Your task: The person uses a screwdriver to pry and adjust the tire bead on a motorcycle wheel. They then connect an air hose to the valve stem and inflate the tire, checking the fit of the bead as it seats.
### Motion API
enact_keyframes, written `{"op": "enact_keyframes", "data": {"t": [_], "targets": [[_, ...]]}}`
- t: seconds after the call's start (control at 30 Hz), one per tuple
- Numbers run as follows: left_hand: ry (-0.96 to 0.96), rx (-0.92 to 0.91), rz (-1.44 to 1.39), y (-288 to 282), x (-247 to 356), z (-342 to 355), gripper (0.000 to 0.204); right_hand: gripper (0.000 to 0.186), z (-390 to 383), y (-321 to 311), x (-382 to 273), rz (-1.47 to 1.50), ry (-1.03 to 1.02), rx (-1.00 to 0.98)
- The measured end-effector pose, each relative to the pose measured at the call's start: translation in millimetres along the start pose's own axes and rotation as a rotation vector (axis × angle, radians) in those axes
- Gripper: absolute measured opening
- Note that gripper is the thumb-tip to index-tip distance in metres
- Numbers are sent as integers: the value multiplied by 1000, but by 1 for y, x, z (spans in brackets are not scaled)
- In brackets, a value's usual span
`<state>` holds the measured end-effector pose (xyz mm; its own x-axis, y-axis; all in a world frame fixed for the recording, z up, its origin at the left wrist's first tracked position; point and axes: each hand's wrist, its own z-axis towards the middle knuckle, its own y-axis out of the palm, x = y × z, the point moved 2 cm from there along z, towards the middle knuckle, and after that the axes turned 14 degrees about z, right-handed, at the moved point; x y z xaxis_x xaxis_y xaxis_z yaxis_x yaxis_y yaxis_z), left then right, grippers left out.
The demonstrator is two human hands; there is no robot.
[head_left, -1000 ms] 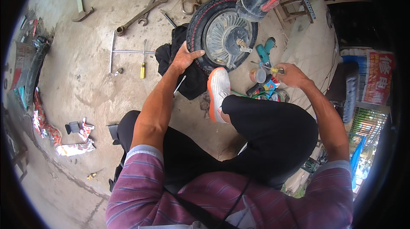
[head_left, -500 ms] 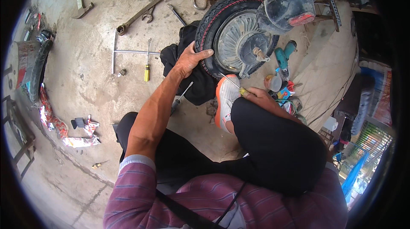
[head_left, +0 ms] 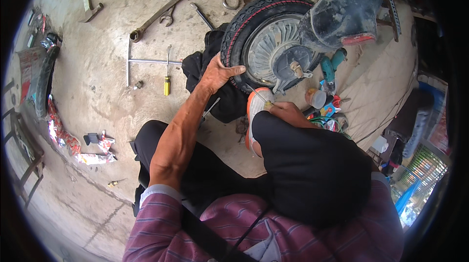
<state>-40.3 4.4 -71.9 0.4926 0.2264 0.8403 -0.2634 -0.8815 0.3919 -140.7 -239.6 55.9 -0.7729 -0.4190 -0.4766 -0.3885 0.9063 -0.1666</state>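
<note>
A wheel (head_left: 266, 49) with a black, red-lined tyre (head_left: 236, 34) and a dusty metal hub stands tilted in front of me. My left hand (head_left: 218, 75) grips the tyre's near left side, thumb on the sidewall and the other fingers hidden behind it. Closed round the yellowish handle of a screwdriver (head_left: 266, 103), my right hand (head_left: 289, 112) is just above my knee. The screwdriver's tip lies at the wheel's lower edge, where the tyre meets the rim; whether it is wedged in I cannot tell. Beneath the tyre lies a black cloth (head_left: 228, 106), beside my shoe (head_left: 259, 100).
Left of the wheel lie a yellow-handled screwdriver (head_left: 167, 86), a T-shaped metal bar (head_left: 151, 60), a large wrench (head_left: 163, 14) and a hammer (head_left: 91, 13). A dirty dark mudguard (head_left: 342, 8) overhangs the wheel. A green power tool (head_left: 330, 72) and a small tub (head_left: 317, 98) are at right.
My right hand and the screwdriver have shifted slightly left, with the tip closer to the tyre's edge. My left hand keeps its hold. The view has shifted a little.
</note>
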Motion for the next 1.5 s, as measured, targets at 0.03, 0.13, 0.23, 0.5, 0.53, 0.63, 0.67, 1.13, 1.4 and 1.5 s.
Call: {"op": "enact_keyframes", "data": {"t": [0.03, 0.13, 0.23, 0.5, 0.53, 0.63, 0.67, 1.13, 1.4, 1.5], "targets": [[-6, 6, 10, 1, 4, -1, 67, 46, 1, 2, 1, 23, 12, 8], [42, 13, -6, 5, 0, 2, 68, 45, 2, 4, 1, 49, 13, 36], [44, 18, -17, 7, -3, 7, 71, 45, -4, 0, 10, 22, -34, 57], [-3, 28, -93, 10, 5, 1, 67, 46, 3, -5, 35, 101, -60, 20], [-13, 32, -105, 11, 6, -1, 67, 45, 2, -5, 29, 88, -37, 17], [-40, 50, -81, 8, -3, 1, 66, 44, 2, -3, 14, 62, -23, -22], [-41, 43, -91, 5, -7, 1, 66, 43, 5, -3, 11, 66, -58, -55], [38, 38, 117, -4, -7, 4, 80, 50, 9, 8, 7, -41, 25, -26], [114, 17, 54, 0, -12, 2, 75, 59, -57, 14, 2, -433, -137, 11], [139, 51, 109, -8, -17, 4, 76, 60, -108, 12, -2, -288, -297, 68]]}}
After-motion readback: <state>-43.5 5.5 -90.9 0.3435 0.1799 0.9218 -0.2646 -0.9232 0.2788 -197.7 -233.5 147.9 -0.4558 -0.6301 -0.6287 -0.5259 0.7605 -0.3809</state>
